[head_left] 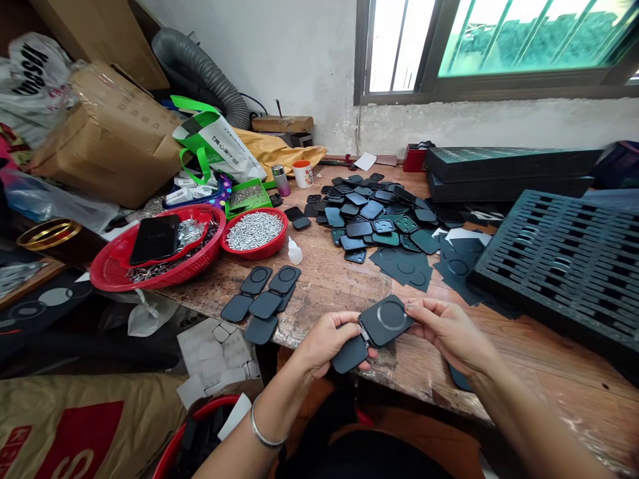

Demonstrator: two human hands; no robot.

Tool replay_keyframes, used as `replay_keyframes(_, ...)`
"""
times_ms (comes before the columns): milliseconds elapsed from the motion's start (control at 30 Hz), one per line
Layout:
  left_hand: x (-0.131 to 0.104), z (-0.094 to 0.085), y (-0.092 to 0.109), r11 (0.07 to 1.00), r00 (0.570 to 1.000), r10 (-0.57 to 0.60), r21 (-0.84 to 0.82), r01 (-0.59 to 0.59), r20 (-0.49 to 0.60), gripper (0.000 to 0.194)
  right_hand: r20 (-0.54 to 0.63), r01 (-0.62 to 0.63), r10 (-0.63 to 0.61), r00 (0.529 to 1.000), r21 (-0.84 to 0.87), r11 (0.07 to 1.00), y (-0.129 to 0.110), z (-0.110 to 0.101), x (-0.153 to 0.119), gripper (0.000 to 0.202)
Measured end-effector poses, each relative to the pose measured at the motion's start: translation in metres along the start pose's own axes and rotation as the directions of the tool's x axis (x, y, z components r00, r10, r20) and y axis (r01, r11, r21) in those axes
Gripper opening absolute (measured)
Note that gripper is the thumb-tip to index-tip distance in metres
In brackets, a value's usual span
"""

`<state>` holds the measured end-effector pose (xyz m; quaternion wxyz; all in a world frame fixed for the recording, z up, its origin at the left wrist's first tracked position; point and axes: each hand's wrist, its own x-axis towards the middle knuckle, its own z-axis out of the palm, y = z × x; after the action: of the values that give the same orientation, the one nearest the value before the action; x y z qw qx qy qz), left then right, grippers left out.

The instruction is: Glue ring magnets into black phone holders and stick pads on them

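A dark folding charging pad with a ring mark lies unfolded between my hands, over the table's front edge. My left hand grips it near the hinge, thumb on top and fingers beneath. At its upper right corner, my right hand pinches the edge between thumb and fingers. Under my right wrist another dark panel is partly hidden. To the left, several similar unfolded pads rest in overlapping rows. Dark sheets with ring outlines are spread beyond my hands.
A large heap of dark pad pieces covers the table's back middle. Slotted black trays stand at right. Red baskets of small metal parts and a small white dropper bottle stand at left. A cup is farther back.
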<state>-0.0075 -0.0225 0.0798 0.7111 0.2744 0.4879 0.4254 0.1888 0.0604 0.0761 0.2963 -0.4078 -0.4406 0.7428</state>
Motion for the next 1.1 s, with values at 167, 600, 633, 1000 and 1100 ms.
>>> replay_keyframes(167, 0.0011, 0.0026, 0.0029, 1.0, 1.0, -0.023, 0.013, 0.024, -0.013, 0.028, -0.042, 0.004, -0.005, 0.999, -0.015, 1.0, 0.0001, -0.0001, -0.0008, 0.023)
replay_keyframes(600, 0.0021, 0.0023, 0.0007, 1.0, 1.0, -0.012, -0.007, 0.012, -0.029, 0.027, -0.068, 0.046, -0.055, 0.996, -0.125, 0.991, 0.002, -0.0005, 0.0016, 0.03)
replay_keyframes(633, 0.0028, 0.0017, 0.0003, 1.0, 1.0, -0.011, -0.01, 0.011, -0.027, 0.027, -0.064, 0.056, -0.065, 0.996, -0.131, 0.99, 0.0019, -0.0004, 0.0018, 0.031)
replay_keyframes(1000, 0.0058, -0.0004, -0.0033, 0.999, 0.999, -0.018, -0.035, 0.017, -0.044, 0.023, -0.058, 0.104, -0.115, 0.992, -0.17, 0.98, 0.006, -0.0031, 0.007, 0.033)
replay_keyframes(1100, 0.0067, -0.0002, -0.004, 0.999, 0.998, -0.014, -0.037, 0.012, -0.059, 0.025, -0.055, 0.102, -0.112, 0.992, -0.156, 0.983, 0.0063, -0.0026, 0.0073, 0.031)
